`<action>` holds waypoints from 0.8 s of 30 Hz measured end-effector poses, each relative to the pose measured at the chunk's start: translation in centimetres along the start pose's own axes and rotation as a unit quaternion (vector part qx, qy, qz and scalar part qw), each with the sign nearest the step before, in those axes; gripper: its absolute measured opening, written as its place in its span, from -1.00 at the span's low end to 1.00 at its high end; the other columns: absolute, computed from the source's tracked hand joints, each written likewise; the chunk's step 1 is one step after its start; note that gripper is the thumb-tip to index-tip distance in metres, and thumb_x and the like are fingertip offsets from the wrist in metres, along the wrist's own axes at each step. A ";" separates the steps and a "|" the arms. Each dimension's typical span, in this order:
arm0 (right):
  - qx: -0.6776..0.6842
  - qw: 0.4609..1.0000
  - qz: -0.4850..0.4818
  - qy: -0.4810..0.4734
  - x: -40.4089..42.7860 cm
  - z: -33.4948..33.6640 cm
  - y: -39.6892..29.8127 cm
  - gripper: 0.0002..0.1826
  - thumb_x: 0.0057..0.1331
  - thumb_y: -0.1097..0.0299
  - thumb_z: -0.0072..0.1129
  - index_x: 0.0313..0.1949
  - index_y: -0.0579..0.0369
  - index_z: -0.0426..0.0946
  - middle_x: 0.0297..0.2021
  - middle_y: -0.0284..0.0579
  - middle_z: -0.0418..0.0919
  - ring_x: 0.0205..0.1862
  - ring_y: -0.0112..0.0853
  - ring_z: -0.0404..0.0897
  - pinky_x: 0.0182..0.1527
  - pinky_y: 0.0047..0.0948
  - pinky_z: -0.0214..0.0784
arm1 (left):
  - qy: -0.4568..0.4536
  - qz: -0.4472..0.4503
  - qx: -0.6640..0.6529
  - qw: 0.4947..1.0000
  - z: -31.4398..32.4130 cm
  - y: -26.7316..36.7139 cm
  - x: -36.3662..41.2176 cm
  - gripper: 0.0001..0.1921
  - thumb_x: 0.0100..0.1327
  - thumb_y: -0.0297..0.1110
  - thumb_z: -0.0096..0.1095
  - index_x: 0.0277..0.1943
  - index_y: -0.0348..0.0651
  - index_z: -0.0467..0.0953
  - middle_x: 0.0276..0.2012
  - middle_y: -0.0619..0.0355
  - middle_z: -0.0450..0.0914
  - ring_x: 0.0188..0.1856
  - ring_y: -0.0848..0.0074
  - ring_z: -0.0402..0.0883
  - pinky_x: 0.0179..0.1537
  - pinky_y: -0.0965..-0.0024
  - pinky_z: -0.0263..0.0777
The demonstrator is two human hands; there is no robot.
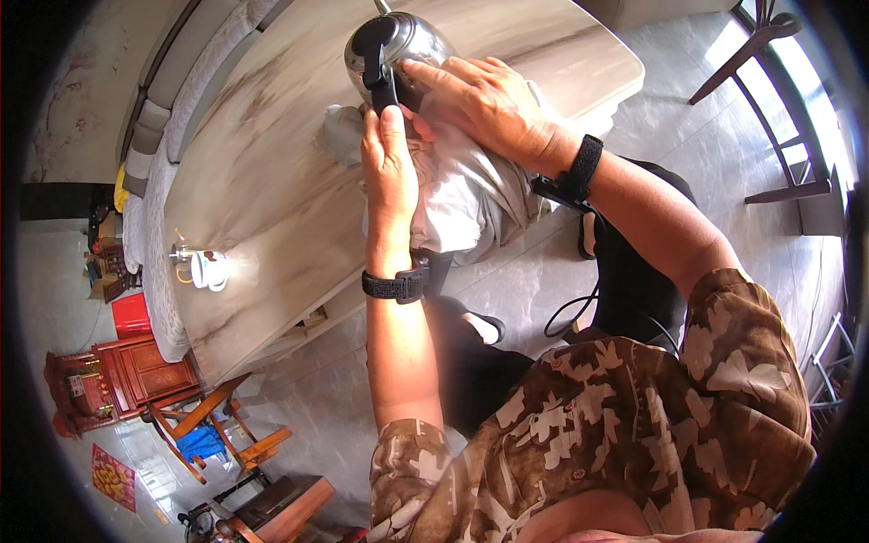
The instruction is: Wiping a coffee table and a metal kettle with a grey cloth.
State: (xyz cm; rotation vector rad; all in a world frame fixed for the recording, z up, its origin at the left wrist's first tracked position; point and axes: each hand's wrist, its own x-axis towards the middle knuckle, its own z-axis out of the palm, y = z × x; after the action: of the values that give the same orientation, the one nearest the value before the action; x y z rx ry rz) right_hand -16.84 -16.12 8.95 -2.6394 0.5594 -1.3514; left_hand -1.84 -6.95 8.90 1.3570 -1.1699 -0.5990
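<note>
A shiny metal kettle (431,46) with a black handle (375,68) is tilted above the near side of the marble-patterned table. My left hand (392,163) grips the handle's lower end, thumb on top. Across the kettle's lower side lies my right hand (492,102), its index finger stretched along the metal. A pale, crumpled cloth (451,203) bunches under my right palm and hangs down over the table's near edge. The palm hides where cloth and kettle meet.
On the marble-patterned table (292,170), a white mug (207,269) stands at the left end beside a glass vessel (180,254). A grey sofa (166,88) runs along the far side. Wooden chairs (224,427) stand lower left, and a dark wooden chair (787,108) at right.
</note>
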 end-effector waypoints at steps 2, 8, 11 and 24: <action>0.001 1.000 0.001 -0.007 0.0 0.0 0.2 -0.42 0.24 0.26 0.19 0.27 -0.09 0.37 -0.15 -0.23 0.56 -0.15 -0.27 0.58 -0.10 -0.30 0.39 | 0.008 0.007 0.000 1.000 0.1 0.0 -0.1 -0.62 0.56 -0.12 -0.21 -0.23 -0.25 0.42 -0.47 0.17 0.54 -0.42 0.53 0.50 -0.28 0.41 0.43; -0.009 0.999 -0.032 -0.016 -0.5 0.0 0.4 -0.47 0.28 0.25 0.15 0.26 -0.09 0.38 -0.06 -0.23 0.57 -0.10 -0.29 0.58 -0.09 -0.29 0.39 | 0.007 0.011 -0.005 1.000 0.0 0.0 -0.1 -0.62 0.56 -0.11 -0.21 -0.23 -0.25 0.41 -0.46 0.18 0.54 -0.42 0.54 0.50 -0.30 0.43 0.45; 0.003 0.999 -0.034 -0.019 -0.5 0.2 0.5 -0.47 0.28 0.26 0.14 0.26 -0.08 0.37 0.02 -0.21 0.56 -0.05 -0.29 0.58 -0.06 -0.29 0.38 | -0.010 -0.009 -0.007 1.000 0.1 0.4 -0.2 -0.68 0.57 -0.13 -0.22 -0.18 -0.19 0.37 -0.42 0.20 0.51 -0.38 0.58 0.50 -0.22 0.45 0.46; 0.028 0.999 -0.017 -0.040 -0.6 0.0 0.3 -0.46 0.28 0.31 0.12 0.27 -0.02 0.34 0.09 -0.17 0.54 0.01 -0.27 0.57 0.00 -0.27 0.37 | -0.013 -0.006 -0.002 1.000 0.0 0.5 -0.1 -0.67 0.56 -0.13 -0.20 -0.19 -0.20 0.38 -0.43 0.21 0.51 -0.38 0.59 0.49 -0.22 0.46 0.45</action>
State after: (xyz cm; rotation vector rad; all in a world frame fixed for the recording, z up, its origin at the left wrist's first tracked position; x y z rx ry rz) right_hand -17.20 -16.19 8.38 -2.6556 0.4609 -1.2444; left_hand -2.08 -6.73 9.35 1.3571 -1.1803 -0.6299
